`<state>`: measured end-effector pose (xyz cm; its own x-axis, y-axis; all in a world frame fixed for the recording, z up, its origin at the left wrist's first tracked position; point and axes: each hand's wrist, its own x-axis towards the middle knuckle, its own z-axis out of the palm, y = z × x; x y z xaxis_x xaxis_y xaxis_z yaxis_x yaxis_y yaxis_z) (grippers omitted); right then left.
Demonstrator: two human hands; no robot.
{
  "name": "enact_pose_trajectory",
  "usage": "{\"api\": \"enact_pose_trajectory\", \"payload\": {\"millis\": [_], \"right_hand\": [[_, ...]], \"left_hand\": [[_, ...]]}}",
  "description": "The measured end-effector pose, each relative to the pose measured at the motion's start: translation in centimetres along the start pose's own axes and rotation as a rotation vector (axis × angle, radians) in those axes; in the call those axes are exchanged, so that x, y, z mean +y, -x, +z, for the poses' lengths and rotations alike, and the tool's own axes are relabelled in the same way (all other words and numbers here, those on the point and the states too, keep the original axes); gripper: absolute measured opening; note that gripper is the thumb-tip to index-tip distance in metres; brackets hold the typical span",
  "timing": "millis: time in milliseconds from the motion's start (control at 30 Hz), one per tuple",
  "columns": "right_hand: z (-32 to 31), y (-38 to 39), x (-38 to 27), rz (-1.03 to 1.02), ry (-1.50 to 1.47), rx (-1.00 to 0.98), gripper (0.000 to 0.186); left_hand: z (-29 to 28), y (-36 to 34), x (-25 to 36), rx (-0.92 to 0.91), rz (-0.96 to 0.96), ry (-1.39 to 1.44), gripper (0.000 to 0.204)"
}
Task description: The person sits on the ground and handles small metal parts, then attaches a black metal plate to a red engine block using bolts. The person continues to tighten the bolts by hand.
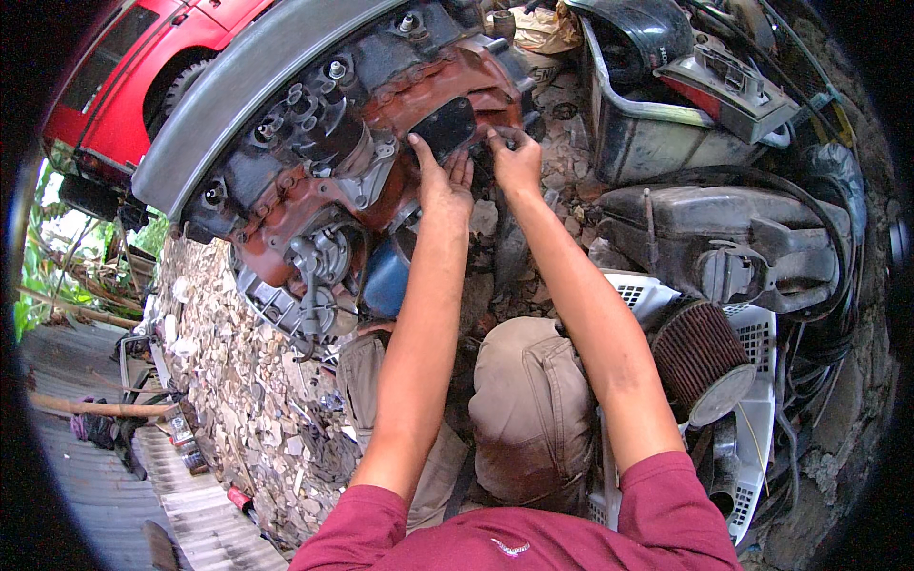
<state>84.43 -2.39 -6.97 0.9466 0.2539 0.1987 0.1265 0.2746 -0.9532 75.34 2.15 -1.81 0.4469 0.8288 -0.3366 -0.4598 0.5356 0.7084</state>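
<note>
A large red-brown engine block (286, 205) with black covers lies in front of me. Against its near side sits a flat black plate (444, 130) with rounded corners. My left hand (445, 179) grips this plate from below, the thumb at its left edge and the fingers curled under its lower edge. Just right of the plate, my right hand (515, 164) is closed in a pinch against the engine's side. Whatever lies between its fingertips is too small to make out. Below my left hand a blue oil filter (385, 278) shows, partly covered by the forearm.
On the right stand a grey plastic bin (640, 152) with car parts, a dark metal housing (724, 238), and a white crate (757, 381) with a pleated air filter (700, 360). Broken stones (252, 381) cover the ground. A red vehicle (124, 90) is at the far left.
</note>
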Motion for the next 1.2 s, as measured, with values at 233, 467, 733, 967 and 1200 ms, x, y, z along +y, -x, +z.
{"api": "enact_pose_trajectory", "payload": {"millis": [233, 467, 733, 967, 1200], "right_hand": [[-0.3, 0.5, -1.0, 0.001, 0.027, -0.006, 0.023], [-0.4, 0.2, -0.3, 0.019, 0.060, -0.028, 0.027], [-0.6, 0.2, 0.0, 0.051, 0.100, -0.033, 0.029], [0.3, 0.6, -2.8, -0.095, -0.014, -0.061, 0.027], [1.3, 1.0, -5.5, -0.212, 0.017, -0.168, 0.027]], "left_hand": [[0.0, -0.4, -0.7, 0.067, 0.024, 0.019, 0.105], [-0.8, -1.2, -1.9, 0.022, 0.078, 0.092, 0.091], [0.1, -0.4, -1.8, 0.110, 0.091, 0.117, 0.083], [-0.4, -0.9, -1.8, 0.087, 0.079, 0.092, 0.080], [-2.0, -3.7, -2.6, -0.035, 0.005, 0.092, 0.077]]}}
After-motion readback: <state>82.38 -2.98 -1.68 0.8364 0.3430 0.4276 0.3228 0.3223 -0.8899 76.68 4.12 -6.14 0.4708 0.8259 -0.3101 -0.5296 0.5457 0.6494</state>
